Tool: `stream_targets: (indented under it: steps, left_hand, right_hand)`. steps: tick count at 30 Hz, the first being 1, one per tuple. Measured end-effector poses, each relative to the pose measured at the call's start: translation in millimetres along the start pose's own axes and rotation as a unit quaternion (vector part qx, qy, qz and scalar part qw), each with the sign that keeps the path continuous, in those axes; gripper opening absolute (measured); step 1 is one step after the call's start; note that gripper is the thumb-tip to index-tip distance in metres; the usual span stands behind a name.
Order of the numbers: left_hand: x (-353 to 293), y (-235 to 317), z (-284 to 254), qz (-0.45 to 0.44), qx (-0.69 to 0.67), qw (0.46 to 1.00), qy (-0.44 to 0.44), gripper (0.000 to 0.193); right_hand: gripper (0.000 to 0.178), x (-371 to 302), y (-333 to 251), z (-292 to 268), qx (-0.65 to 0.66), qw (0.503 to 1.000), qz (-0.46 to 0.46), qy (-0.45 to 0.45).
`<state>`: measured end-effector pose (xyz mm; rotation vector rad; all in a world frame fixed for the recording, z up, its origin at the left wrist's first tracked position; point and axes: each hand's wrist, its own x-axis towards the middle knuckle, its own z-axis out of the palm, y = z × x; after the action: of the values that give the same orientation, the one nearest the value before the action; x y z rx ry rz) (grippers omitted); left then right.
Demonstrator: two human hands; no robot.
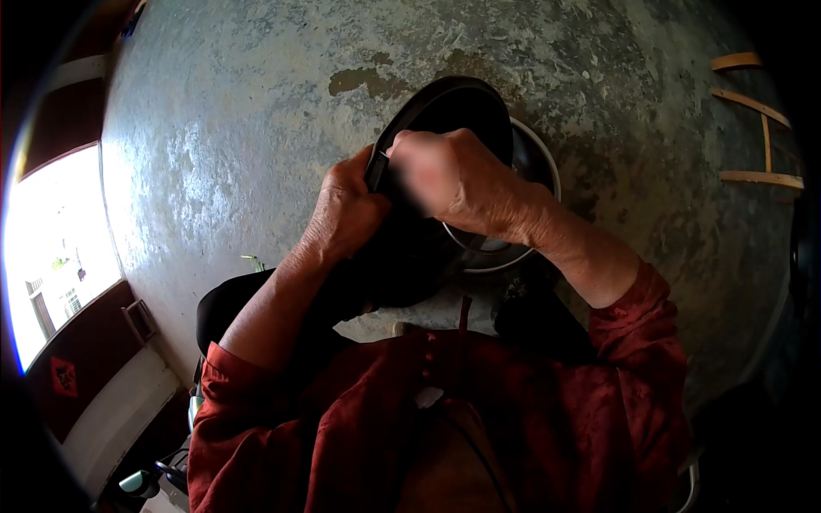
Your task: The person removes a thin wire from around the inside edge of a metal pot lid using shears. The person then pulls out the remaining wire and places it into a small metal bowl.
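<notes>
A dark round pan (466, 107) is tilted up in front of me, its rim raised on the far side. My left hand (349, 203) is closed on the pan's left edge, where a short black piece shows beside the thumb. Across the pan's near part lies my right hand (453, 181), its fingers curled into a fist and partly blurred. Whatever that hand may hold is hidden. Under and to the right of the pan stands a round metal basin (554, 162) with a pale rim, partly covered by the pan and my right forearm.
The worn concrete floor (231, 111) has dark patches, some around the basin. A wooden frame with bars (753, 103) stands at the far right. To the left is a bright doorway (64, 248). My dark-clad left knee (227, 308) is beside my left forearm.
</notes>
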<state>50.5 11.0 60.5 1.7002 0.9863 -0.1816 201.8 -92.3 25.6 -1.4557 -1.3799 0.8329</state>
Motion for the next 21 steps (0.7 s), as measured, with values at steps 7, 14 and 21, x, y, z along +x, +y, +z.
stream_targets:
  steps: [7, 14, 21]
  left_hand:
    - [-2.0, 3.8, 4.0, 0.033, -0.005, 0.999, 0.017, 0.042]
    - [-1.6, -2.0, 2.1, 0.018, -0.040, 0.999, 0.003, 0.042]
    - [2.8, -14.1, 1.3, 0.014, -0.049, 0.999, 0.011, 0.042]
  right_hand:
    - [0.012, 6.3, 15.5, -32.3, -0.045, 0.994, 0.080, 0.055]
    - [0.011, 2.0, 6.0, -19.5, 0.009, 0.999, 0.031, 0.009]
    - [0.010, 3.1, 3.8, 4.2, 0.006, 1.000, -0.018, -0.006]
